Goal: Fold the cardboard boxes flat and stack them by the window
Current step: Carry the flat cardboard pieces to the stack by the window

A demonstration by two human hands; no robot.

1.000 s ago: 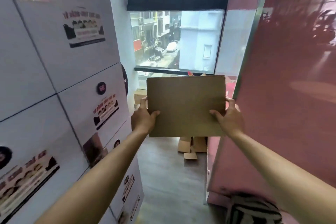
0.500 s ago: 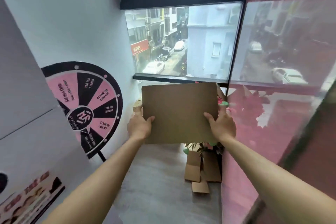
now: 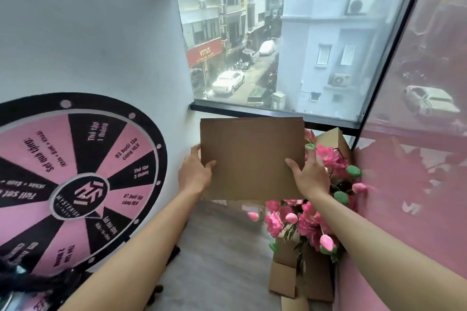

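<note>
1. Since the earlier frames the view has come closer to the window (image 3: 290, 43): the wall of white panels with posters has dropped out of sight, the prize wheel (image 3: 73, 184) now fills the left side, and the pink flowers (image 3: 310, 219) show plainly under the right arm.
2. Both hands still hold the flattened cardboard box (image 3: 252, 159) out in front, roughly upright and facing the camera, its top edge just below the dark window sill.
3. On the left hand (image 3: 194, 174) the thumb lies across the front face of the cardboard near the left edge, and the fingers are curled round behind it, so the hand is clamped on the sheet.
4. On the right hand (image 3: 309, 175) the thumb presses the front face near the right edge while the fingers wrap behind; this hand is clamped on the cardboard too.
5. Below the held sheet, on the grey floor (image 3: 214, 255) along the right side, lie other folded cardboard pieces (image 3: 290, 280), partly hidden by the flowers.
6. Another brown cardboard flap (image 3: 331, 139) stands up behind the flowers, in the corner where the window meets the glossy pink wall (image 3: 404, 209).
7. Through the glass a street with parked cars and buildings is visible.
</note>
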